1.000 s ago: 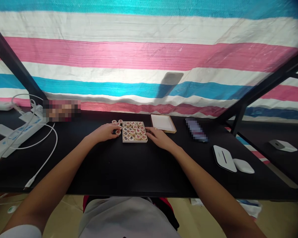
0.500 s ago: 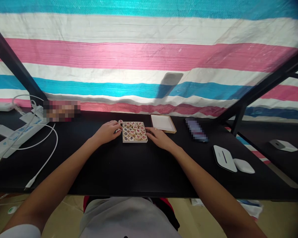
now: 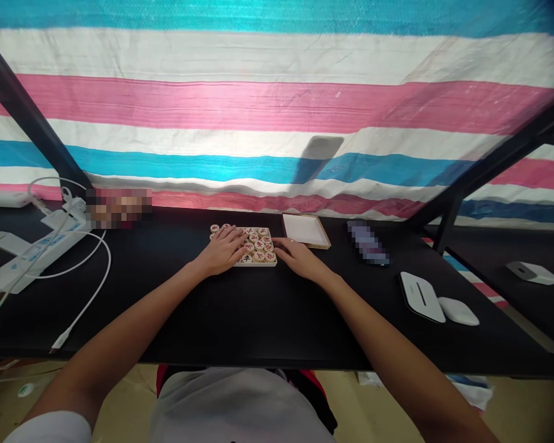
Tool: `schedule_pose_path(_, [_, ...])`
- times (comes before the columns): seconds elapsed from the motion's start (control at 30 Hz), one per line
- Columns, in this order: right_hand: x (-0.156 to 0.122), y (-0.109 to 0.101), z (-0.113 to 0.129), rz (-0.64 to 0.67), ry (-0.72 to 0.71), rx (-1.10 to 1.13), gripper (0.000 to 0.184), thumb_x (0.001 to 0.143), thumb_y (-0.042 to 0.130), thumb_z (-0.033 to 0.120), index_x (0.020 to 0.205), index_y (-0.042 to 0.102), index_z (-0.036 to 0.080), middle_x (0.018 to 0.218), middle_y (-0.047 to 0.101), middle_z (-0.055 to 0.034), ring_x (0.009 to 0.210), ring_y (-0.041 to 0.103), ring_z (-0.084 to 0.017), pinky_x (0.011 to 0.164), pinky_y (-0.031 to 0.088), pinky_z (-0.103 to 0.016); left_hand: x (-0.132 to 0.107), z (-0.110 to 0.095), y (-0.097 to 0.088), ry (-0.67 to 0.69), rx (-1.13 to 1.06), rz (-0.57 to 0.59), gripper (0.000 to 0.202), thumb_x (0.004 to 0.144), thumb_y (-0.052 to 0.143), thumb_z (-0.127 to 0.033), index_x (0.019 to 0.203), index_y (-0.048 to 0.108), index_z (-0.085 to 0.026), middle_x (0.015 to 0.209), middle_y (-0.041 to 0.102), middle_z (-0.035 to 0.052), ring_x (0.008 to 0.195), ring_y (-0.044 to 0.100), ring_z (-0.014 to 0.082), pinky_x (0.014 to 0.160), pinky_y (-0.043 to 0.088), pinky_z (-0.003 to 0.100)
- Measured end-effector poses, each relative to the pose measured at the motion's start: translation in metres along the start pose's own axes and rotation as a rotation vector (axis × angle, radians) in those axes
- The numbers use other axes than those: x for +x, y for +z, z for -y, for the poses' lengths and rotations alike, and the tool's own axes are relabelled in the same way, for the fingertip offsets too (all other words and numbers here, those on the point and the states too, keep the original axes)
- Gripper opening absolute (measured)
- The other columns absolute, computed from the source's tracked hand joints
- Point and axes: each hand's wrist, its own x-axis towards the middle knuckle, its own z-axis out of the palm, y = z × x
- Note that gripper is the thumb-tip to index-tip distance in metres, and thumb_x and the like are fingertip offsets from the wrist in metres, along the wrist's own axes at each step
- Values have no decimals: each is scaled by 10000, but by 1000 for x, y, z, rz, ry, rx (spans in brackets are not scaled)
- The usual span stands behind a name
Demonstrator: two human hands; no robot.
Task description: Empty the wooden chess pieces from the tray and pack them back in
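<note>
A shallow white box sits mid-table, packed with round xiangqi pieces that carry red and black characters. My left hand lies over the box's left half with fingers spread across the pieces, hiding several of them. Just beyond its fingers, at the box's left, a few loose xiangqi pieces show on the table. At the right side of the box rests my right hand, fingers loosely extended at the edge and holding nothing. The box lid lies inner side up behind the right hand.
To the right are a blurred phone, a white flat device and a rounded white case. A white power strip with cables occupies the left. Striped sheeting hangs behind the black table.
My left hand has moved right, from the box's left side and the loose pieces there to over the pieces inside. The right hand stays by the right edge.
</note>
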Motion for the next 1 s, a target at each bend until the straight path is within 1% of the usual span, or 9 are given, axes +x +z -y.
schedule_pose_path(0.13, [0,0,0,-1,7,-1,357,943,436,318,1258,536,185,1134,646,-109,1038,605,-230,933,453,-394,-1,0,-1,12,-5,-35,529,979,295,-453,1363,463,-130,1400,478,121,1348,338,268,1142,202,451])
schedule_pose_path(0.3, [0,0,0,-13,-5,3,348,941,441,317,1252,544,199,1143,647,-106,1047,606,-233,943,452,-403,-3,-2,-5,78,-27,-133,457,970,339,-448,1221,594,-164,1215,597,99,1200,480,243,1127,238,434])
schedule_pose_path(0.37, [0,0,0,-5,-6,9,351,944,436,320,1257,541,198,1154,643,-107,1055,603,-233,949,449,-402,-4,-3,-7,97,-48,-169,410,969,361,-421,1136,643,-174,1141,629,85,1124,522,234,1082,297,428])
schedule_pose_path(0.47, [0,0,-1,8,1,11,357,947,432,324,1260,538,191,1159,641,-110,1061,600,-231,952,446,-397,-5,-5,-10,119,-75,-182,354,966,384,-359,974,688,-177,1000,669,64,974,573,209,942,400,383])
schedule_pose_path(0.57, [0,0,-2,3,-1,-1,355,945,436,319,1258,540,191,1133,647,-108,1042,605,-230,936,453,-392,-7,-8,-12,112,-84,-193,335,958,396,-297,828,678,-171,866,673,44,864,586,180,862,420,342])
schedule_pose_path(0.7, [0,0,-1,-6,-5,-9,351,940,442,309,1252,548,188,1110,653,-109,1027,610,-232,925,458,-391,-10,-9,-17,76,-70,-215,241,922,454,-268,858,668,-178,893,673,40,894,592,184,851,421,328])
schedule_pose_path(0.83, [0,-1,2,2,-2,3,347,943,437,311,1249,548,190,1128,650,-111,1037,610,-231,930,457,-389,-10,-6,-25,-3,-31,-131,220,897,477,-289,924,673,-193,967,661,48,898,615,187,803,445,299])
schedule_pose_path(0.93, [0,-1,2,3,9,-1,349,939,444,307,1249,546,184,1131,648,-114,1041,608,-233,933,456,-391,-8,-8,-31,-115,-23,21,256,884,482,-334,1027,663,-224,1071,637,43,894,629,196,727,467,280])
schedule_pose_path(1.0, [-1,-1,2,1,21,-12,355,937,444,308,1250,544,176,1130,646,-117,1036,610,-233,936,454,-388,-8,-11,-32,-174,-67,108,291,873,493,-378,1074,654,-242,1081,640,31,933,627,213,730,474,285])
